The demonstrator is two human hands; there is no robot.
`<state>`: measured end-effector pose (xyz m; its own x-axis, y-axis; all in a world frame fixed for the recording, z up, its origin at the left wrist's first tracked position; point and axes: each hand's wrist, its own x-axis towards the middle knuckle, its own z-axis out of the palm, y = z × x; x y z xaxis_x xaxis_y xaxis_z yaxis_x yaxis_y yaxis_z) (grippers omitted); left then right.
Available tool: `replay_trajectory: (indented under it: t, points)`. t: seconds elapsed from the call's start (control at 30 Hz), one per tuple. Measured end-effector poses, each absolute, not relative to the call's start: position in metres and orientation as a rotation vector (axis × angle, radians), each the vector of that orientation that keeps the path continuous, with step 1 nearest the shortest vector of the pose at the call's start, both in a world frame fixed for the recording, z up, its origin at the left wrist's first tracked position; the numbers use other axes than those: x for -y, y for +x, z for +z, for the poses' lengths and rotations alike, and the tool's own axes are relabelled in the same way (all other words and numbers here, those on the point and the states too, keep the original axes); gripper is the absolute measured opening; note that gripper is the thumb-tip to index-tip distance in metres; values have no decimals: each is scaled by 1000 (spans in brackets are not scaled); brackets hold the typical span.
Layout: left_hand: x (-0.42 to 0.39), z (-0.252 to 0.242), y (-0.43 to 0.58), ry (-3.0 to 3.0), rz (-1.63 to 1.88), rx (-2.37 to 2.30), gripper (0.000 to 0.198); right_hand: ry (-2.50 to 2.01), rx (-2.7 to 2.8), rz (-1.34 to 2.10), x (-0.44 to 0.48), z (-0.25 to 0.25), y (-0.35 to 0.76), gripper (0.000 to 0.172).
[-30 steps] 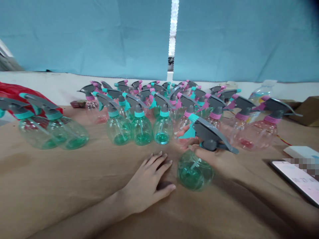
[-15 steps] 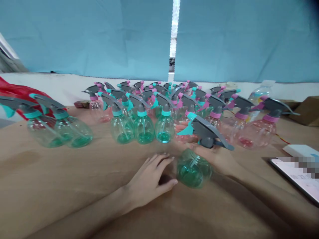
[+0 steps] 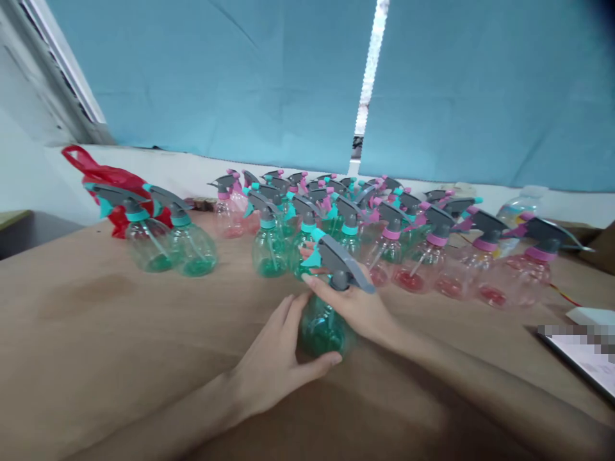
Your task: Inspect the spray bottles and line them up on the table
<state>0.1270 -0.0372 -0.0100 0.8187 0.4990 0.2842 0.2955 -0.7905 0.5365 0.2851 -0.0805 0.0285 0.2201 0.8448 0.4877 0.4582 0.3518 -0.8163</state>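
Note:
A clear green spray bottle [image 3: 324, 330] with a grey and turquoise trigger head stands in front of me on the table. My left hand [image 3: 271, 358] is curved round the bottle's lower body, thumb in front and fingers behind. Around the neck, just under the trigger head, my right hand [image 3: 362, 310] is closed, its thumb lying across the collar. Behind the hands stand more green spray bottles, one of them [image 3: 270, 253] at the left end of the front row. Pink spray bottles, such as this pink spray bottle [image 3: 423, 262], continue that row to the right.
Two green spray bottles [image 3: 192, 250] stand apart at the left, before a red plastic bag [image 3: 113, 176]. On the right lie a phone [image 3: 583, 358] and a white box [image 3: 593, 317]. A clear water bottle [image 3: 523, 202] stands behind. A blue curtain [image 3: 216, 83] hangs at the back.
The green spray bottle was tilted beside my left hand and is now more upright between both hands. My right hand has come up round its neck. The view has turned left.

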Motion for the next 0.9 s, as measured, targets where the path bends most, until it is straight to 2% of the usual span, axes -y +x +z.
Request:
replay_trajectory:
  t: [0.23, 0.4, 0.5, 0.57, 0.6, 0.77, 0.9]
  points:
    - [15, -3, 81, 2586, 903, -787, 57, -1221, 1571, 454, 40, 40, 226, 42]
    - [-1, 5, 53, 2652, 1001, -823, 44, -1147, 1792, 489, 22, 46, 213, 33]
    - [-12, 7, 41, 2689, 1018, -853, 40, -1101, 1939, 474, 15, 53, 220, 50]
    - [-24, 5, 35, 2695, 1069, -941, 48, -1141, 2004, 438, 14, 62, 227, 62]
    - [-31, 4, 32, 2717, 1100, -970, 50, -1179, 2024, 418, 13, 67, 232, 62]
    - [-66, 2, 30, 2859, 1195, -1127, 56, -1359, 1919, 128, 4, 97, 254, 28]
    - [-81, 10, 35, 2973, 1118, -1251, 57, -1517, 1871, -250, -17, 106, 267, 27]
